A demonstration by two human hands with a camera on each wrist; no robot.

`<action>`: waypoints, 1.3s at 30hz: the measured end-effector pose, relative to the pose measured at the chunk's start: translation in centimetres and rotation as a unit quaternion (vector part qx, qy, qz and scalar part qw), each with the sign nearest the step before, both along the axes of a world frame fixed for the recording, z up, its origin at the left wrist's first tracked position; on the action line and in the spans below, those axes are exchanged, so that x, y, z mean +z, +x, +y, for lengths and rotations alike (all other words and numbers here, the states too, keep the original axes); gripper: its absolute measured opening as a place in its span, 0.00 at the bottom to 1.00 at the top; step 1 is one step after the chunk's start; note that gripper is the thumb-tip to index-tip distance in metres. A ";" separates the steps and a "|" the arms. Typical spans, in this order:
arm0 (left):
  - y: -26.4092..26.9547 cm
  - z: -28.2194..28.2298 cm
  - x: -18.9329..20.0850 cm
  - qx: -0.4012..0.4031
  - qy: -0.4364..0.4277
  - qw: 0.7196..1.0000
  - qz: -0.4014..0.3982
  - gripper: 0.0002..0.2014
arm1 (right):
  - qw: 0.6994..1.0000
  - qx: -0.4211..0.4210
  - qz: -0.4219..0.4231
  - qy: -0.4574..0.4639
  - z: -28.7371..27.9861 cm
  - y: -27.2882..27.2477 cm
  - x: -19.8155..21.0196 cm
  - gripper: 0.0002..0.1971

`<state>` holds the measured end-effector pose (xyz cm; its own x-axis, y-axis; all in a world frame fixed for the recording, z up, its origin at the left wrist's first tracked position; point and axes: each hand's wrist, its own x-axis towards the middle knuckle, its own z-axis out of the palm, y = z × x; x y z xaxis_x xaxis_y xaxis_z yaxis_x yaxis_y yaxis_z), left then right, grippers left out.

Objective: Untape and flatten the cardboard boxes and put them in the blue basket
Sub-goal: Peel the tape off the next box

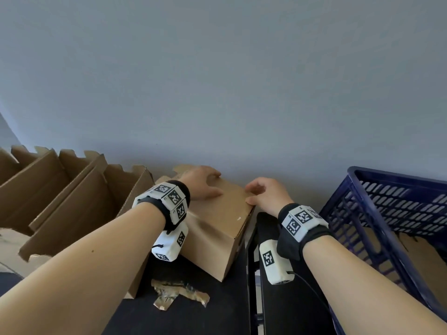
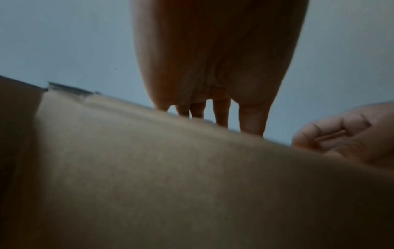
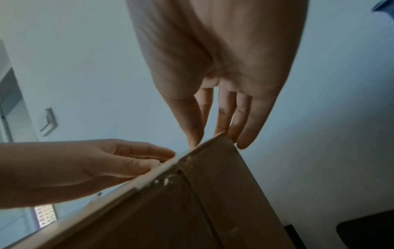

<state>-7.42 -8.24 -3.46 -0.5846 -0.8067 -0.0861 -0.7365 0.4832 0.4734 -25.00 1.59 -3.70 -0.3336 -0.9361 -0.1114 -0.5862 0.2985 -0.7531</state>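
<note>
A closed brown cardboard box (image 1: 217,228) stands on the black table, pushed back near the wall. My left hand (image 1: 203,183) lies on its top with fingers stretched toward the far edge; in the left wrist view its fingertips (image 2: 221,116) touch the box top (image 2: 192,185). My right hand (image 1: 262,193) is at the box's top right corner. In the right wrist view, thumb and fingers (image 3: 221,116) straddle and pinch that corner of the box (image 3: 192,210). The blue basket (image 1: 377,189) stands tilted at the right, with brown cardboard showing through its slots.
Several open cardboard boxes (image 1: 72,189) with raised flaps crowd the left side. Crumpled tape scraps (image 1: 179,294) lie on the black table (image 1: 193,317) in front of the box. A grey wall runs close behind everything.
</note>
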 end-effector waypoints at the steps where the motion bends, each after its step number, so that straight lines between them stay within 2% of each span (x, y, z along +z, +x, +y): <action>1: -0.3 0.2 -0.2 -0.013 -0.013 1.000 -0.018 0.30 | 1.000 0.006 0.019 0.003 0.0 0.1 0.3 0.14; 6: -0.4 -0.1 -1.4 -0.013 -0.007 0.999 -0.028 0.33 | 0.994 0.074 0.045 0.072 0.6 0.9 1.4 0.11; 9: -0.2 -0.2 -1.5 -0.016 -0.005 1.000 -0.015 0.33 | 0.993 0.095 0.033 0.064 1.4 1.1 1.8 0.09; 11: -0.1 -0.3 -1.6 -0.013 -0.004 1.000 -0.009 0.32 | 0.994 0.086 0.046 0.043 2.1 1.1 1.8 0.08; 15: 0.0 -0.4 -1.8 -0.013 -0.002 1.000 -0.004 0.32 | 0.995 0.069 0.073 0.014 3.3 1.0 1.4 0.12; 24: -0.2 -0.3 -2.1 -0.011 -0.008 1.000 0.001 0.32 | 0.987 0.105 0.119 0.001 4.8 2.4 2.0 0.08; 32: -0.2 0.1 -2.3 -0.009 -0.008 1.000 0.001 0.32 | 0.981 0.118 0.153 0.016 5.3 3.3 2.9 0.09; 39: -0.2 0.4 -2.3 -0.010 -0.008 1.000 -0.005 0.32 | 0.979 0.108 0.171 0.025 5.6 3.5 2.8 0.05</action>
